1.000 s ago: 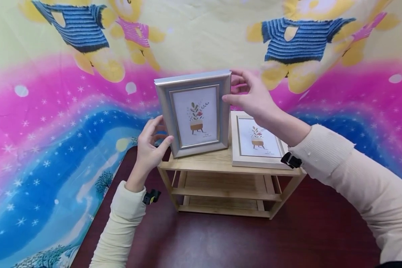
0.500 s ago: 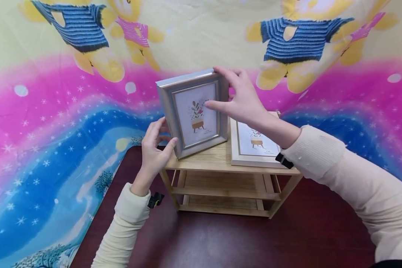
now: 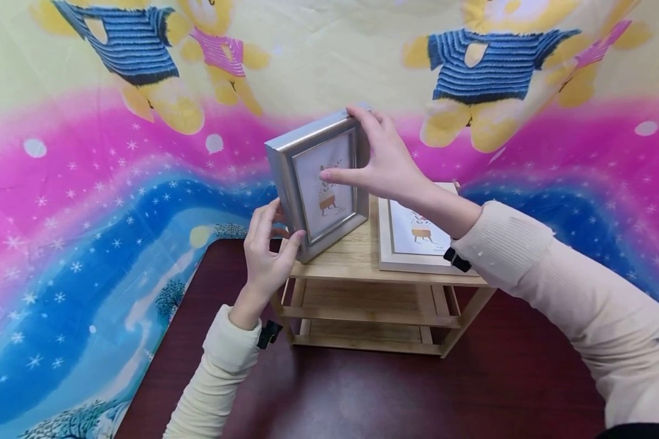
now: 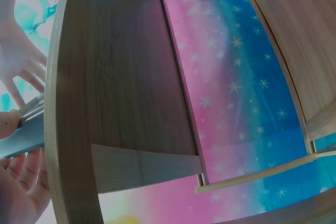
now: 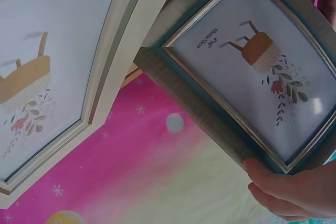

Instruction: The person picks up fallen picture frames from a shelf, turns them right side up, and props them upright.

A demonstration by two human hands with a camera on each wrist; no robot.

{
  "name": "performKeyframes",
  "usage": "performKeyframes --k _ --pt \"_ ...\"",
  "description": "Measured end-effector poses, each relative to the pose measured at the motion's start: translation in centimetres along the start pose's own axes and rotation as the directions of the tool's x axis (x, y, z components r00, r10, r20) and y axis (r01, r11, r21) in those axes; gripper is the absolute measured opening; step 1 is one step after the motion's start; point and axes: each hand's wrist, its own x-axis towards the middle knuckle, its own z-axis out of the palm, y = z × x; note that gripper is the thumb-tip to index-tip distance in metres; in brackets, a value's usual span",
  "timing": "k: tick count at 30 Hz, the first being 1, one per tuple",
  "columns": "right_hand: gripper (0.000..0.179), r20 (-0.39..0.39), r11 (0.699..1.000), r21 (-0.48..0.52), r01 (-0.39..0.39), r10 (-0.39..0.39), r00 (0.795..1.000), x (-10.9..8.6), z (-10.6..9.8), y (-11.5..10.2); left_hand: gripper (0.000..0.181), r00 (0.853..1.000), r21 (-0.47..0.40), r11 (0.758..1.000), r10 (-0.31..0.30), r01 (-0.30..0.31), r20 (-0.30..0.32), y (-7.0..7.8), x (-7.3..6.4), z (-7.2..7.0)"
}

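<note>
A silver picture frame (image 3: 328, 183) with a potted-plant print stands upright on the left part of a wooden shelf unit's top, turned at an angle. My left hand (image 3: 269, 250) grips its lower left edge, thumb in front and fingers partly hidden behind. At the upper right corner my right hand (image 3: 387, 158) holds on, with the index finger over the top edge and the thumb stretched in front of the print. The right wrist view shows right-hand fingers (image 5: 262, 179) along the silver frame's edge. Beside it a white picture frame (image 3: 385, 244) leans back, partly covered by my right forearm.
The wooden shelf unit (image 3: 362, 274) has two lower shelves and stands on a dark red table (image 3: 373, 396). A colourful cloth with bears and snowflakes (image 3: 115, 183) hangs behind and to the left.
The silver frame has turned, its left side swinging toward me and rightward. My left hand has moved right with it. My right hand has shifted left from the side edge to the top corner.
</note>
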Motion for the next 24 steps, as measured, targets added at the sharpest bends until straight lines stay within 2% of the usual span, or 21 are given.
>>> performKeyframes --k 6,15,19,24 --pt "0.096 0.021 1.000 -0.002 0.001 -0.001 1.000 0.2 0.0 0.2 0.056 0.999 0.034 0.999 0.027 -0.026 -0.025 0.4 -0.2 0.4" --pt "0.094 0.051 0.998 0.055 -0.013 0.010 0.999 0.6 0.2 0.3 0.054 0.995 0.067 0.994 0.085 -0.082 -0.051 0.8 -0.2 0.8" --pt "0.105 0.064 0.998 -0.028 0.049 -0.047 0.997 0.4 0.7 -0.1 0.055 0.994 0.083 0.993 0.094 -0.089 -0.064 0.9 -0.4 1.0" --pt "0.114 0.079 0.984 -0.128 0.123 -0.114 0.990 0.1 1.2 -0.7 0.054 0.992 0.095 0.992 0.097 -0.089 -0.087 1.0 -0.5 1.3"
